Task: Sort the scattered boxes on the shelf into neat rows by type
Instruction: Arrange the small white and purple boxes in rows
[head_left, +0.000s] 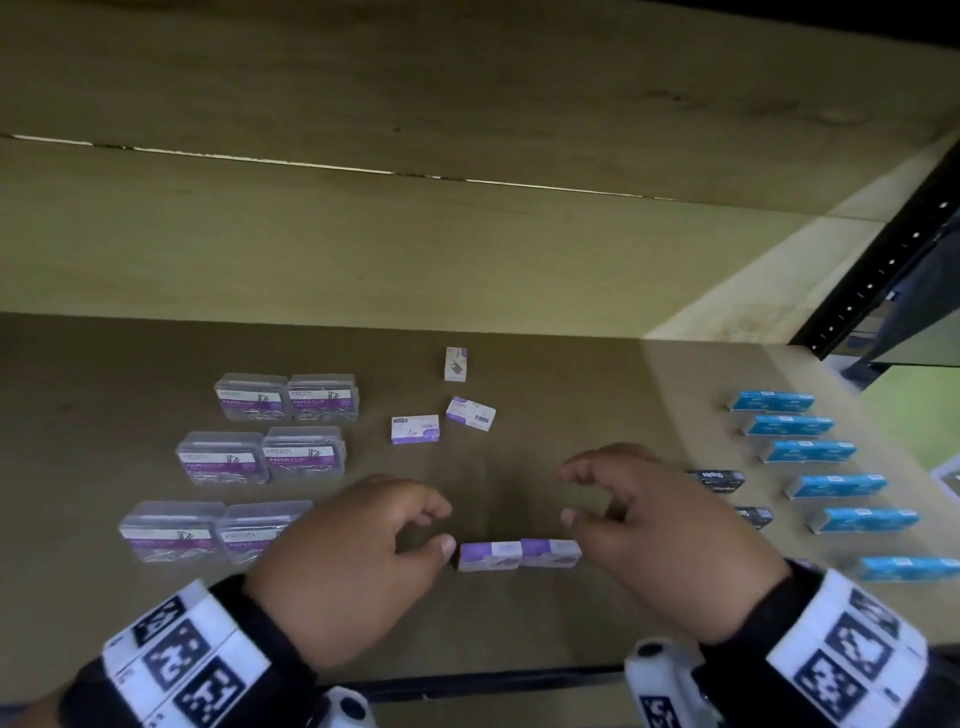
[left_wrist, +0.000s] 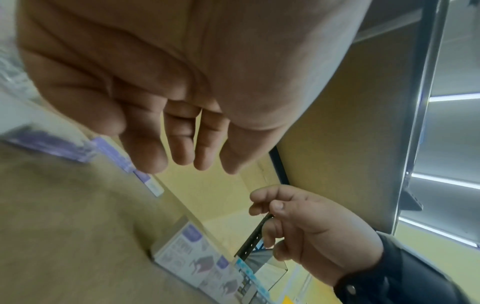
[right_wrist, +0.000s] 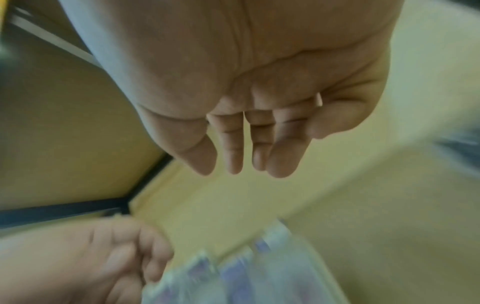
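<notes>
Two small purple-and-white boxes (head_left: 488, 555) (head_left: 550, 552) lie end to end near the shelf's front edge. My left hand (head_left: 441, 527) hovers at their left end, fingers loosely curled and holding nothing, with its thumb close to the left box. At the right end my right hand (head_left: 569, 496) is curled the same way and is also empty. Three more purple-and-white boxes (head_left: 415, 428) (head_left: 470, 413) (head_left: 456, 364) lie scattered further back. The left wrist view shows straight, empty fingers (left_wrist: 182, 160) above the box pair (left_wrist: 187, 257). The right wrist view is blurred.
Several clear paper clip boxes (head_left: 288, 397) stand in pairs on the left. A column of blue boxes (head_left: 808, 451) runs down the right side, with two dark boxes (head_left: 716, 480) beside it. The brown shelf (head_left: 493, 623) has a back wall and a black upright (head_left: 883, 270) at the right.
</notes>
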